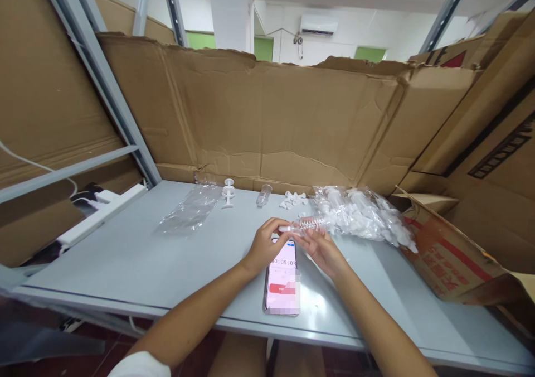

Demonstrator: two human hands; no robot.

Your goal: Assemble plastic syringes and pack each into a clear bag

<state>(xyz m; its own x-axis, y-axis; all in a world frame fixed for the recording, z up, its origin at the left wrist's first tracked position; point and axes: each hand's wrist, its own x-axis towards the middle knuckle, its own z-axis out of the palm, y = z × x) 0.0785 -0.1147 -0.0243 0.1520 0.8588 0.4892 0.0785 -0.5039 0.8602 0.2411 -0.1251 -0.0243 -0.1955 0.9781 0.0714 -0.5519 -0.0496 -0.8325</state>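
Above the phone, my right hand (321, 250) is closed around a clear ribbed plastic tube (311, 224), which lies nearly level. A small white tip (285, 228) is at the tube's left end. My left hand (266, 244) pinches that white tip between thumb and fingers. Whether the tip is fully seated on the tube cannot be made out. Behind my hands stands another clear ribbed tube (263, 195). To its right is a small pile of white plastic caps (293, 199). White disc-ended plastic pieces (228, 193) are to its left.
A phone (282, 288) showing a timer lies below my hands. At right, a clear bag of white parts (368, 215) sits beside an open carton (451, 260). A flat clear bag (192, 207) lies left. Cardboard (259, 115) walls the grey table's back; a power strip (100, 212) is at left.
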